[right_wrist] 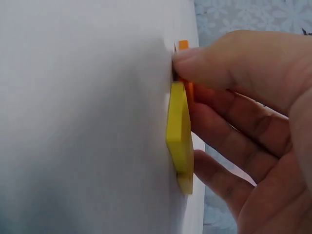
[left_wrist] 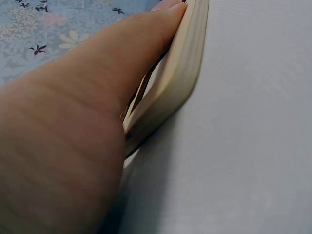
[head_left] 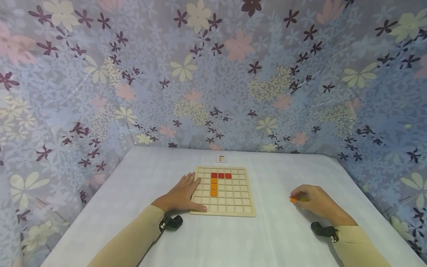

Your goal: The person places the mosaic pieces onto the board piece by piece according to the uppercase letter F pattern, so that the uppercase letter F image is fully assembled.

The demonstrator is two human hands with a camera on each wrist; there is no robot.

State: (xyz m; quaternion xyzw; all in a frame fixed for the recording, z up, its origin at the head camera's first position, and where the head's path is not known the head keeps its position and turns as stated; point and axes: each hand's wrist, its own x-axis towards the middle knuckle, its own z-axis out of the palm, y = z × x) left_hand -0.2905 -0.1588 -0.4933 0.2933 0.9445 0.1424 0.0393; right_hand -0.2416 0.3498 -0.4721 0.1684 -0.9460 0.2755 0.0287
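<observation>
A square wooden grid board [head_left: 230, 214] lies on the table. Along its upper rows runs a line of red tiles [head_left: 221, 175], with orange tiles [head_left: 214, 187] in a column below the leftmost red one. My left hand [head_left: 178, 194] rests on the board's left side, fingers spread and thumb over the lower-left corner. Off to the right, my right hand [head_left: 315, 200] pinches an orange tile [right_wrist: 184, 45] between thumb and fingers, low over the table. Close under that hand is a yellow tile [right_wrist: 178, 126], with a paler yellow piece [right_wrist: 185, 184] behind it in the right wrist view.
Beyond the board's far edge lies a small printed card [head_left: 221, 158] with a coloured grid pattern. A white cloth covers the table [head_left: 273, 237]. Flowered fabric [head_left: 213, 74] hangs behind and at both sides.
</observation>
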